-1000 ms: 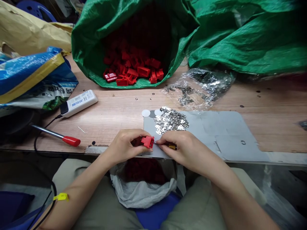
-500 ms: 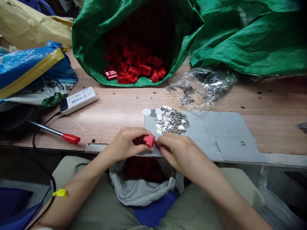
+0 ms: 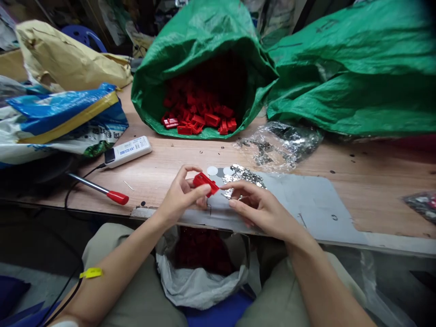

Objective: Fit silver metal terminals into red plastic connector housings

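My left hand [image 3: 180, 195] pinches a small red plastic housing [image 3: 205, 182] just above the table's front edge. My right hand [image 3: 260, 208] sits right beside it, thumb and forefinger pinched on a tiny metal clip [image 3: 225, 195] at the housing's right end. Behind both hands lies a pile of small shiny metal clips [image 3: 245, 176] on a grey cardboard sheet [image 3: 306, 200]. A grey plastic bag [image 3: 200, 272] of red housings rests in my lap under the hands.
An open green sack [image 3: 204, 81] spills red housings [image 3: 199, 116] at the back. A clear bag [image 3: 279, 143] holds more clips. At left lie a white device with a cable [image 3: 127, 151], a red-handled screwdriver [image 3: 102, 190] and a blue bag [image 3: 64, 118]. Another green sack [image 3: 350, 77] fills the right.
The view has tilted up and both hands have risen from the table edge. The red housing is now turned flatter in my left fingers, and my right hand has opened its lower fingers.
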